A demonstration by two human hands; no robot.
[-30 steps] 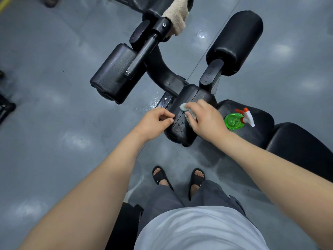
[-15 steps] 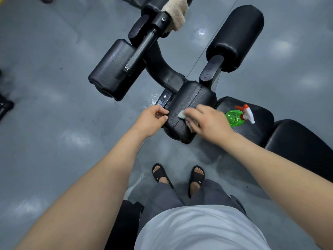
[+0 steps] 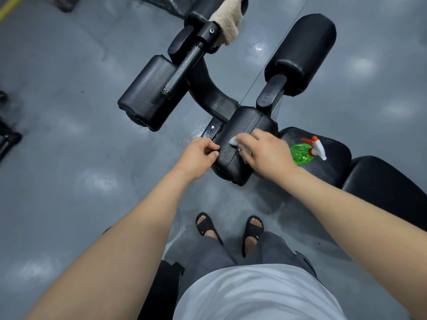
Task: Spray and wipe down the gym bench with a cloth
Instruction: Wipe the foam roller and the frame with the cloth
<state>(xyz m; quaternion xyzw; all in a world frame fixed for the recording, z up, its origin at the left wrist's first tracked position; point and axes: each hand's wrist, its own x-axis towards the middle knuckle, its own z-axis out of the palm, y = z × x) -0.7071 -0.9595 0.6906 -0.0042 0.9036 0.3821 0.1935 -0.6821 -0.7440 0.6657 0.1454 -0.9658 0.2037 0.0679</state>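
The cloth (image 3: 233, 141) is bunched under the right hand's (image 3: 265, 153) curled fingers atop the bench's roller pad (image 3: 245, 125); the left hand (image 3: 198, 158) grips the pad's left end; the spray bottle (image 3: 301, 154) sits on the surface (image 3: 335, 162) just beside the right wrist, so a backward stroke could knock it off; the raised lettering on the bracket (image 3: 268, 95) is unreadable.

I can read almost nothing here. On the gym bench (image 3: 379, 181), the black bracket (image 3: 269, 94) under the right roller pad (image 3: 300, 54) carries a short line of raised letters, too faint for me to make out. My black sandals (image 3: 206, 224) each bear a small white mark, not legible either.
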